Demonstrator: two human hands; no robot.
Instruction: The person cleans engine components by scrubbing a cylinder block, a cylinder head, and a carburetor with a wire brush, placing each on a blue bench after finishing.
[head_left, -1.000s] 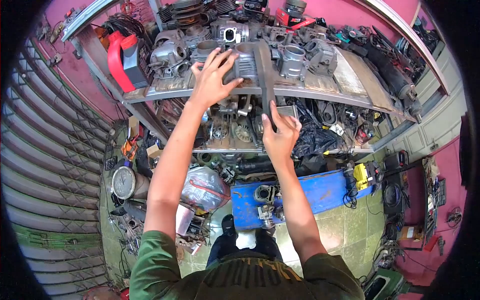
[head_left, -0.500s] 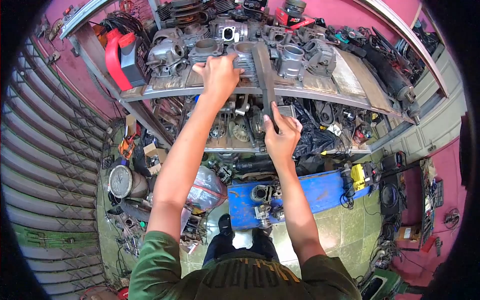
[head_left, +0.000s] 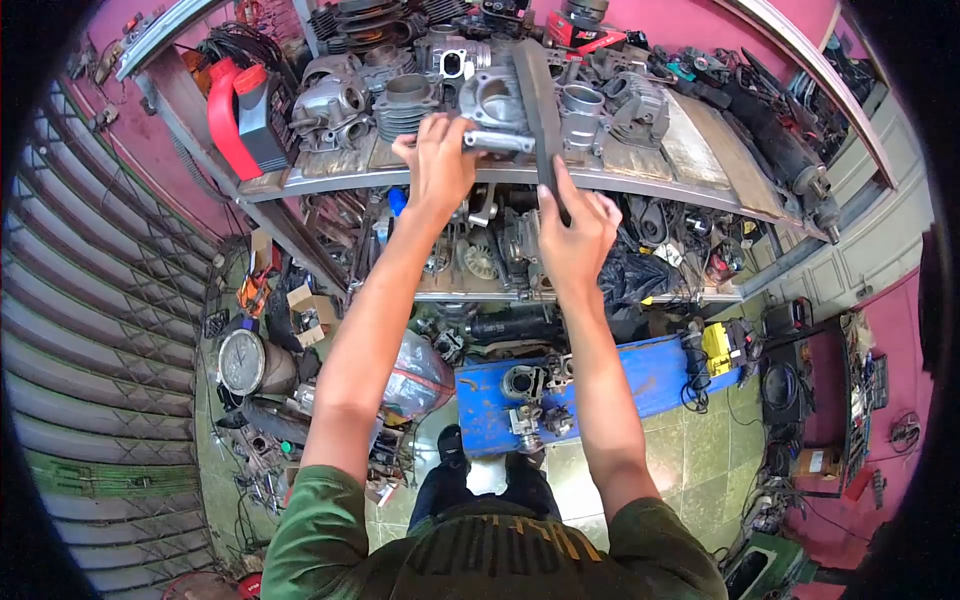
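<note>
My right hand (head_left: 582,222) is wrapped around the handle of a long dark brush (head_left: 540,95), whose head lies along the right side of a grey engine cylinder block (head_left: 497,100). The cylinder block is tilted on the shelf, its round bore facing me. At its lower left edge, my left hand (head_left: 440,165) grips it with curled fingers. The brush's bristles are mostly hidden at this angle. Another finned cylinder block (head_left: 408,105) stands just left of the held one, and a third cylinder (head_left: 582,115) stands to its right.
The wooden-topped metal shelf (head_left: 340,180) also carries a red and black oil bottle (head_left: 262,125) on the left and a cylinder head (head_left: 637,110) on the right. Below, engine parts (head_left: 525,425) sit on a blue surface (head_left: 640,385), near a yellow case (head_left: 717,350).
The cylinder block has been tilted up so its bore faces me more. The brush has shifted slightly right and upward, and my right hand has moved a little right.
</note>
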